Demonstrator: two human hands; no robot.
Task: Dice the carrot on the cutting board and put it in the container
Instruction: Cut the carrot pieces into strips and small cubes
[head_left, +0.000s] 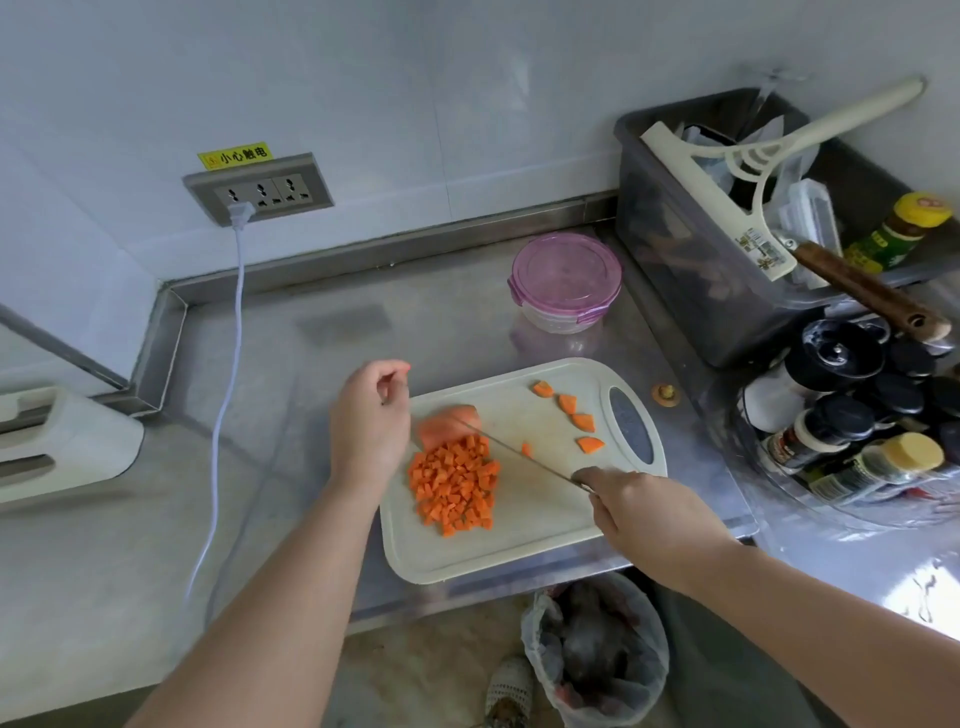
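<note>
A heap of diced carrot lies on the left half of the white cutting board. Several larger carrot pieces are strewn near the board's far right end. My right hand grips the handle of a knife; its blade runs diagonally across the board and its broad side reflects orange just behind the heap. My left hand hovers at the board's left edge with loosely curled fingers and holds nothing. The round container, with its purple lid on, stands behind the board.
A grey bin with utensils sits at the back right, and a rack of spice jars stands right of the board. A white cable hangs from the wall socket. A carrot end lies on the counter. A lined trash bin is on the floor below.
</note>
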